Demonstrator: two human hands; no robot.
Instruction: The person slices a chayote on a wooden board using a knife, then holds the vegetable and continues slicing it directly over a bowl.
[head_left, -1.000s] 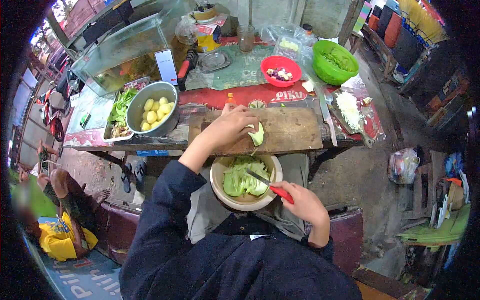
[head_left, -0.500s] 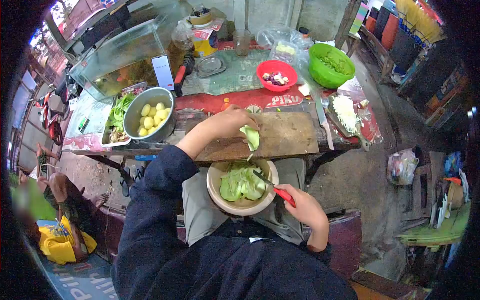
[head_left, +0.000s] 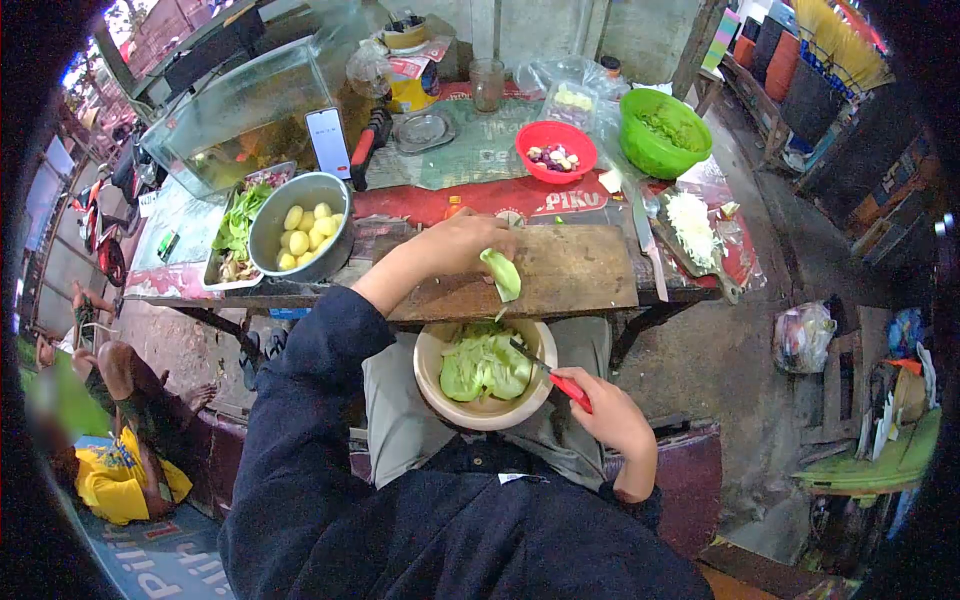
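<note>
Green leaf chunk pinched in left hand over the board edge, just beyond the bowl. Red-handled knife clenched in right hand (blade slanting up-left over the bowl, toward the chunk).

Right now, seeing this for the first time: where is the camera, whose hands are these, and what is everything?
No machine here: a person wears one camera on the head, looking down at their own bare hands. The left hand pinches a pale green vegetable piece above the wooden cutting board. The right hand grips a red-handled knife, its blade over a tan bowl of green slices in the lap. On the table stand a metal pot of yellow pieces, a red bowl and a green bowl. At the left, another person sits on the ground.
</note>
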